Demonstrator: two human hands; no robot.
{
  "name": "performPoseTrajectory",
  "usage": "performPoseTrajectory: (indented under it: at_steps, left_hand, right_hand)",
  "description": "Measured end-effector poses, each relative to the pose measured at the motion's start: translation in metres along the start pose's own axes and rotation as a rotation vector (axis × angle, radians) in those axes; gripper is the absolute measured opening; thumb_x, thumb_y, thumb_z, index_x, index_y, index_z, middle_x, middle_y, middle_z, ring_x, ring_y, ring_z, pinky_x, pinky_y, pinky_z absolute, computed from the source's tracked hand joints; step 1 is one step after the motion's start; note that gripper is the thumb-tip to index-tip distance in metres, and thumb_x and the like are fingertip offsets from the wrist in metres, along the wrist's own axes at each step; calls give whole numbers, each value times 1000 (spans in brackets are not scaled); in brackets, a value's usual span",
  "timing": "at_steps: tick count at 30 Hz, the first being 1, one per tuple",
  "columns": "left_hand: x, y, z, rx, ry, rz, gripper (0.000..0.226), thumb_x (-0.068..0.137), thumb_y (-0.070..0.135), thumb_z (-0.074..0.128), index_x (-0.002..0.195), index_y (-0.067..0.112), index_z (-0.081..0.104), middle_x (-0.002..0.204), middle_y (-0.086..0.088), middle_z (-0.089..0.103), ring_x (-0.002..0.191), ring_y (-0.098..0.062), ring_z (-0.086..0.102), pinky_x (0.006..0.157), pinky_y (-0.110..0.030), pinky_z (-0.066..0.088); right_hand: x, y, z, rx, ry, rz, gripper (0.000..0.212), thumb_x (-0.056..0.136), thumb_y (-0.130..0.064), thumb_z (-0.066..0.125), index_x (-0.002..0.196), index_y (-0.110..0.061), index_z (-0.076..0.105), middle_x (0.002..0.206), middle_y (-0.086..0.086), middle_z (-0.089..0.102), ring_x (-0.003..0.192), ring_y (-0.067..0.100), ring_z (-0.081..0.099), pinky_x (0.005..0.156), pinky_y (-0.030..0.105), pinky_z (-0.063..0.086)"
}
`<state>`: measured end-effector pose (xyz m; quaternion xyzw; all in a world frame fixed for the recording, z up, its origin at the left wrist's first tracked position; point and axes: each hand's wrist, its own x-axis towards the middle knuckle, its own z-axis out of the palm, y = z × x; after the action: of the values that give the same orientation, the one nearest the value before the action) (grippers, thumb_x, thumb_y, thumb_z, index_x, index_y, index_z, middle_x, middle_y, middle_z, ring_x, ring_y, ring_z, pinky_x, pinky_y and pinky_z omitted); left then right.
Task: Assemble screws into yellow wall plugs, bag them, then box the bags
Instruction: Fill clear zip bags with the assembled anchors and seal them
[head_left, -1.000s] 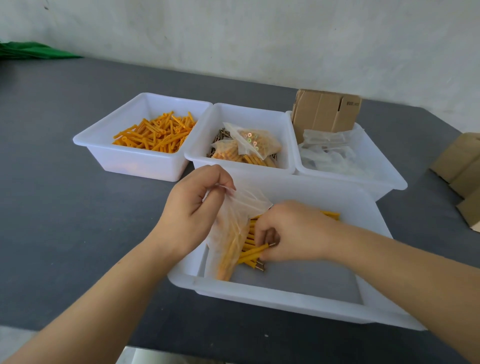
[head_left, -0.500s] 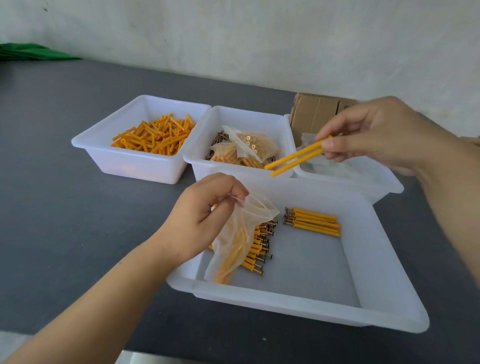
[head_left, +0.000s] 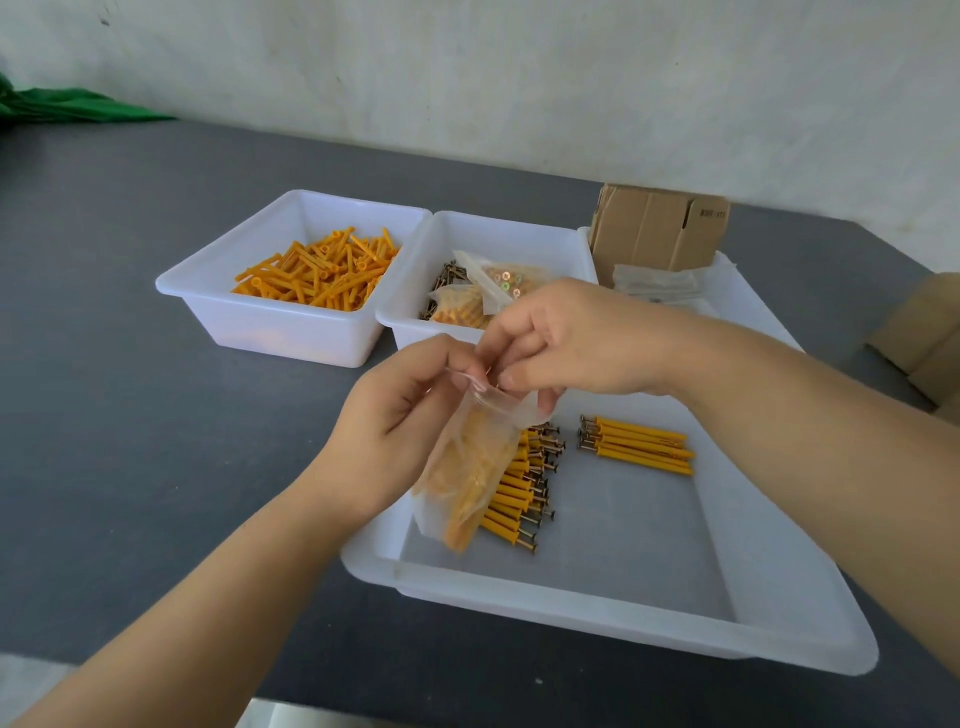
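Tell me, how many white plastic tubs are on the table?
4: a large white plastic tub nearest, and three smaller ones behind, left, middle and right.

I saw open floor in the near tray (head_left: 613, 608) toward its front and right wall. A row of assembled plugs (head_left: 519, 493) and a small bundle (head_left: 639, 447) blocked the back half. Both hands met over the tray's left rear, the bag (head_left: 467, 478) hanging between them. Three bins closed off the far side, rims touching. The tabletop (head_left: 130, 415) lay bare to the left.
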<state>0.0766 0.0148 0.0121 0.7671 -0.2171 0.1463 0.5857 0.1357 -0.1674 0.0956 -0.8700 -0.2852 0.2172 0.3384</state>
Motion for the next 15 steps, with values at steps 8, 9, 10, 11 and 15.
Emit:
performPoseTrajectory:
  at_steps: [8, 9, 10, 11, 15]
  left_hand:
    - [-3, 2, 0, -10, 42, -46, 25, 95, 9, 41, 91, 13, 65, 96, 7, 70, 87, -17, 63, 66, -33, 57]
    - [-3, 2, -1, -36, 68, -71, 24, 95, 12, 41, 91, 16, 65, 98, 4, 70, 87, -19, 63, 61, -33, 57]
    - [-3, 2, -1, -59, 99, -94, 24, 95, 14, 42, 90, 18, 65, 100, 0, 70, 87, -21, 63, 57, -32, 56]
    - [-3, 3, -1, -74, 125, -110, 24, 94, 16, 42, 89, 20, 64, 101, -2, 70, 88, -23, 62, 54, -31, 55]
    - [-4, 3, 0, -8, 157, -123, 29, 91, 17, 42, 83, 33, 65, 100, 2, 71, 82, -23, 61, 45, -35, 52]
  right_hand:
    - [7, 1, 17, -278, 50, -114, 26, 92, -12, 67, 71, -25, 74, 57, -8, 58, 55, 7, 49, 59, 21, 44]
    - [6, 1, 15, -274, 108, -132, 24, 93, -14, 68, 74, -26, 76, 61, -8, 62, 58, 9, 53, 60, 23, 46]
    - [5, 4, 13, -220, 202, -145, 18, 92, -15, 69, 81, -25, 78, 69, -8, 69, 63, 10, 61, 62, 24, 51]
    - [3, 7, 10, -131, 321, -147, 13, 92, -14, 70, 89, -22, 80, 78, -7, 74, 69, 9, 67, 62, 23, 56]
    - [-5, 36, 1, -176, 510, -4, 8, 89, -14, 72, 88, -22, 75, 77, -5, 74, 68, 1, 70, 57, 17, 52]
